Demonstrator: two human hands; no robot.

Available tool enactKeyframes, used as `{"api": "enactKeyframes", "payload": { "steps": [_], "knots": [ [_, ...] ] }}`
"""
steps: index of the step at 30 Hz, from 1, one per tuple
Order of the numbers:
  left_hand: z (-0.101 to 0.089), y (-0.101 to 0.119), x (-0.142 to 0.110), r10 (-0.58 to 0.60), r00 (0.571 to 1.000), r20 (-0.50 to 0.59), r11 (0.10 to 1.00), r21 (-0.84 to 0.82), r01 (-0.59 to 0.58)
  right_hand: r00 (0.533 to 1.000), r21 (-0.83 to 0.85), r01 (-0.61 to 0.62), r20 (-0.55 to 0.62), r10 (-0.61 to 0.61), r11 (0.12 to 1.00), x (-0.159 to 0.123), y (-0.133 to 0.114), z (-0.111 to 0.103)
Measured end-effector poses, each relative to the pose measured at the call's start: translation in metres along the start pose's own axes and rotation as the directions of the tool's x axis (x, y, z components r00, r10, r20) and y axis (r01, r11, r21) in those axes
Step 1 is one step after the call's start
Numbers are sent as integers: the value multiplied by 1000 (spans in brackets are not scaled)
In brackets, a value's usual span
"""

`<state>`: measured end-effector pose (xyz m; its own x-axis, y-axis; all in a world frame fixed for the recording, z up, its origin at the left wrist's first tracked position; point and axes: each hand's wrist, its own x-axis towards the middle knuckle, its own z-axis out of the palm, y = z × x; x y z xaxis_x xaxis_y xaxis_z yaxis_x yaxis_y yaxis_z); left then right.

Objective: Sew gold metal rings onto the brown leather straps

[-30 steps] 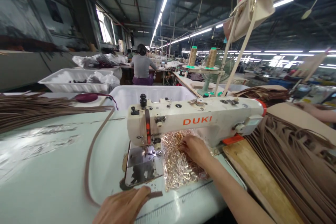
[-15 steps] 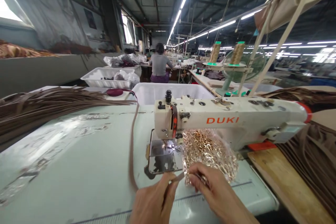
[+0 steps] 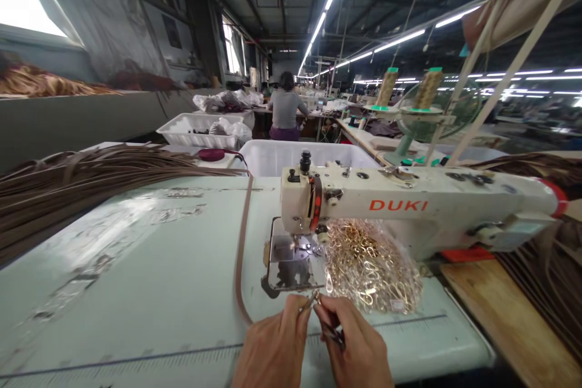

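In front of the sewing machine's needle plate (image 3: pixel 295 276), my two hands meet at the fingertips. My left hand (image 3: pixel 273 345) pinches the end of a narrow brown strap (image 3: pixel 239 254), which curves back across the table. A small gold metal clasp (image 3: pixel 317 297) is between the fingertips of my right hand (image 3: pixel 359 342), touching the strap end. A dark metal tool (image 3: pixel 334 334), perhaps thread snips, also lies in my right hand; its kind is partly hidden. Just beyond, a clear bag of gold clasps (image 3: pixel 370 267) rests under the machine arm.
The sewing machine (image 3: pixel 409 203) stands across the table's right side. A pile of brown straps (image 3: pixel 104 173) lies at left, with a maroon roll (image 3: pixel 212 154) nearby. White bins (image 3: pixel 304 154) stand behind. A wooden board (image 3: pixel 509 315) is at right. A person (image 3: pixel 285 112) sits further off.
My right hand has come away from the bag of clasps and closed in on my left hand, bringing a gold clasp to the strap end. The view has shifted slightly left.
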<state>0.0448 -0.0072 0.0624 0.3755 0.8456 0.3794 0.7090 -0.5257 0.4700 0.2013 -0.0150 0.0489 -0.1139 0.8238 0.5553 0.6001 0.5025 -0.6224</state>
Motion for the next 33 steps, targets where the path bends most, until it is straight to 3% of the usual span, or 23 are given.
{"api": "enactKeyframes", "payload": {
  "steps": [3,6,10,14,17,20,23,29,33],
  "knots": [
    [1,0,-1,16,1000,10,999,-34,-15,999,-21,50,-7,-50,999,-2,-1,6],
    [-3,-2,1,22,999,26,995,-94,-20,995,-30,78,65,-76,996,-2,0,6],
    [-25,-6,6,-14,986,164,979,-197,46,979,-12,88,188,-84,996,5,-1,-7],
    [-58,-14,10,115,914,390,964,-267,-7,895,122,19,439,-71,992,22,-5,-30],
    [-71,-16,10,91,871,483,951,-302,68,827,203,-62,559,-64,977,32,-9,-42],
    [-69,-14,8,63,877,476,940,-323,108,810,247,-114,584,-54,962,35,-10,-47],
    [-60,-12,6,90,897,432,934,-350,75,816,250,-130,577,-40,959,32,-11,-46],
    [-54,-12,-3,100,882,460,954,-296,46,825,8,-15,565,8,1000,19,-13,-31],
    [-60,-14,-2,101,861,498,966,-255,34,844,10,64,533,-59,998,14,-9,-22]
  ]
}}
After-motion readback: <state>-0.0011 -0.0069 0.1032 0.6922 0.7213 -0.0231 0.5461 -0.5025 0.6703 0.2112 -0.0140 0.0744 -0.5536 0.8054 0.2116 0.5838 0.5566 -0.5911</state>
